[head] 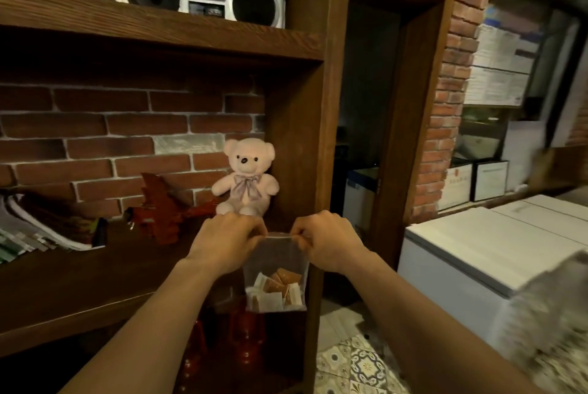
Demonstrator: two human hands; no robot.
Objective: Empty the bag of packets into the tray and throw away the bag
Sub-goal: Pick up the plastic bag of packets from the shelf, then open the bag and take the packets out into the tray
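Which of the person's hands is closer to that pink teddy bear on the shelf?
Left. The left hand sits just below the teddy bear, pinching the bag by its top edge; the right hand pinches the bag's other corner, farther to the bear's right.

Dim room: brick wall (95,126), wooden shelves (159,27), dark doorway (366,107), patterned floor tiles (356,365).

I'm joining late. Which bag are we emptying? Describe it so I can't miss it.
Start at the wooden shelf with the pink teddy bear. Just in front of the bear, the left hand and right hand pinch the top corners of a clear plastic bag. White and orange packets fill its bottom.
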